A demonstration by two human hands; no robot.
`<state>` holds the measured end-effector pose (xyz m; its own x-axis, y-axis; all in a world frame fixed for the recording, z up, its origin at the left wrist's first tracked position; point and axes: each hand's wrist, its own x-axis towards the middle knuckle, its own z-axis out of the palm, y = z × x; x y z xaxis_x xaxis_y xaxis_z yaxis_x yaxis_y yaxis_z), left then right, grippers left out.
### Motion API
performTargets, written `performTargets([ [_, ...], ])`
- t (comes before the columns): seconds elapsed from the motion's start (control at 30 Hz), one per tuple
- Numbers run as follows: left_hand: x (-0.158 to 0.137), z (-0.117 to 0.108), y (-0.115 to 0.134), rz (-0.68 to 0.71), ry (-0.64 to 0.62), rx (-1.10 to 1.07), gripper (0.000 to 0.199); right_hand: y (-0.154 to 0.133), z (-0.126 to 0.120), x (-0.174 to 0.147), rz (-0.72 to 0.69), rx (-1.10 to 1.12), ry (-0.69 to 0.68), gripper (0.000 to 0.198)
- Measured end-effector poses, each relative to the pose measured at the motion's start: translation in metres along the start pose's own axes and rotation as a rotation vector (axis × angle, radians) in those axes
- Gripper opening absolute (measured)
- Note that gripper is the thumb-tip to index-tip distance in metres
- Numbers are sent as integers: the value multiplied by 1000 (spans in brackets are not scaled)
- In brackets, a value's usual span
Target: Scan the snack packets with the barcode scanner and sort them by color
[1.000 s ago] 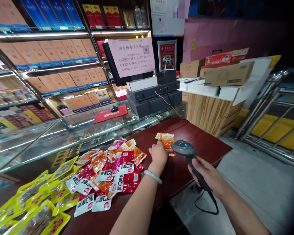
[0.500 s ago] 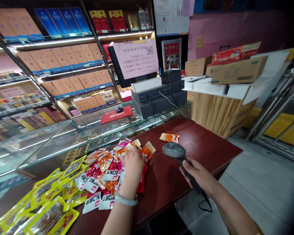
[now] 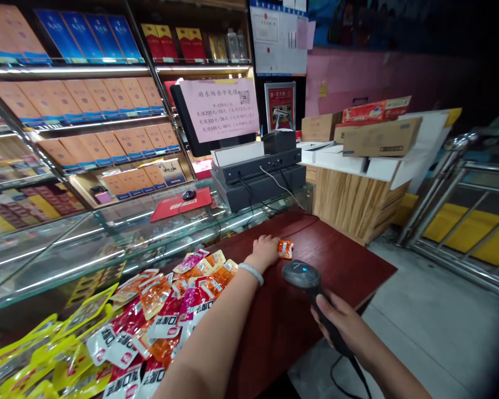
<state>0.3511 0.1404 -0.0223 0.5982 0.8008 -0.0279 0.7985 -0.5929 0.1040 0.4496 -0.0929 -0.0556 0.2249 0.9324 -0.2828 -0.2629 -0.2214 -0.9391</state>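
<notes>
Moved off the pile [image 3: 153, 293], my left hand [image 3: 266, 251] meets the orange packet [image 3: 286, 249] at its right, grip hidden; likely light, slick, best pinched by an edge. My right hand [image 3: 344, 324] wraps the scanner [image 3: 301, 275].

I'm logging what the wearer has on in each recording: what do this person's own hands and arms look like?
The left hand is ungloved, with a smooth, pale, rounded bangle around its wrist. The right hand is ungloved too, with nothing visible around its wrist. No sleeve shows on either forearm.
</notes>
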Motion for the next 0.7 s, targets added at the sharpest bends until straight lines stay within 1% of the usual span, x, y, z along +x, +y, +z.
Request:
performTargets([
  [0.07,3,-6,-3,-7,-26,-5,57,3,-2,0,0,-1,7,72],
  [0.13,-2,-12,-9,-61,-14,-66,54,4,-2,-1,6,-8,-6,73],
  [0.2,-14,-16,-17,-150,23,-247,43,3,-1,-2,11,-19,-38,72],
  [0.27,-27,-15,-26,-233,73,-507,30,0,4,-4,12,-34,-71,69],
  [0.3,-34,-14,-31,-258,100,-629,26,-1,7,-5,9,-40,-90,67],
  [0.37,-48,-10,-40,-284,160,-775,21,-4,15,-7,-4,-56,-144,63],
  [0.47,-69,-4,-53,-298,268,-851,21,-9,27,-12,-14,-92,-228,59],
  [0.57,-88,-1,-66,-320,301,-894,25,-11,38,-17,-10,-139,-269,57],
  [0.7,-108,1,-84,-390,370,-904,25,-10,50,-20,-55,-188,-336,56],
])
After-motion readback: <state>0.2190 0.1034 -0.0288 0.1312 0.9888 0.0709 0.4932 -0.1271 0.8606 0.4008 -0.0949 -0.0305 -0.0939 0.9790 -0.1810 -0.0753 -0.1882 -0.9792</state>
